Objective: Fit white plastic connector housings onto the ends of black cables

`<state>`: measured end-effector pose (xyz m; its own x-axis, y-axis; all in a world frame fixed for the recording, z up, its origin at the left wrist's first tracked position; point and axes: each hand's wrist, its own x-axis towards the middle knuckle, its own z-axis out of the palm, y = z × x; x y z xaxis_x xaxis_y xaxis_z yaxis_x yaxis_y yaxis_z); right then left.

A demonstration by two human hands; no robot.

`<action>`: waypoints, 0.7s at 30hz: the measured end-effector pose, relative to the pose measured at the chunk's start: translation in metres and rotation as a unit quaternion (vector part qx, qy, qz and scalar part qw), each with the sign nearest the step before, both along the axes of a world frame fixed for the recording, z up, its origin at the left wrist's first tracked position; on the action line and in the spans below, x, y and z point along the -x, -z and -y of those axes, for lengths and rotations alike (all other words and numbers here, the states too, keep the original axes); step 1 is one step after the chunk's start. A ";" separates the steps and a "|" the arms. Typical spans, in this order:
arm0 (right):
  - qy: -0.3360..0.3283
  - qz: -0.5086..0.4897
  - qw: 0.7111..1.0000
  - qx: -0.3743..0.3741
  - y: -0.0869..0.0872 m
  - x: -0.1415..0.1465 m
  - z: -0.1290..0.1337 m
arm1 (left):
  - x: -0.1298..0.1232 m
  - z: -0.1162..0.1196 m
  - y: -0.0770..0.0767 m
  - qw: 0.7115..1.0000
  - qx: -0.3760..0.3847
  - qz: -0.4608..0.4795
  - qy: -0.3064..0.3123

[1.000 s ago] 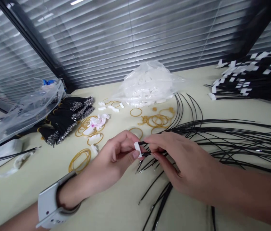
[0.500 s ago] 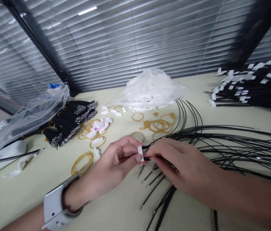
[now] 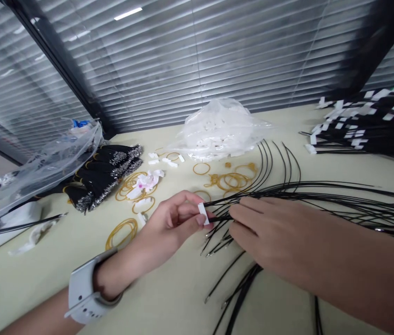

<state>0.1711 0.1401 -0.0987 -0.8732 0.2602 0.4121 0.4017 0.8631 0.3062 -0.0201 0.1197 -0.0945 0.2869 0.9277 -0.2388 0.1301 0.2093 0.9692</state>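
At frame centre, the left hand pinches the white connector between thumb and fingers, black cables extending from it, while the right hand has shifted rightward, its curled fingers' hold indiscernible, apparently leaving the left alone supporting the connector.

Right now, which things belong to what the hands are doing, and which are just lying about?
Belongs:
white piece, pinched by left hand
black cables, held by right hand
clear bag of white bits, probably

Seems just lying about:
yellow rubber bands
crumpled white scrap
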 end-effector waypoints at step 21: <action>0.000 -0.103 0.995 0.007 0.000 0.002 0.001 | -0.002 0.000 -0.004 0.998 0.028 0.045 -0.030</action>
<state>0.1686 0.1391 -0.0991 -0.7702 0.2672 0.5792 0.4544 0.8671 0.2042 -0.0181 0.1200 -0.0908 0.2533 0.9300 -0.2662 0.0287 0.2678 0.9630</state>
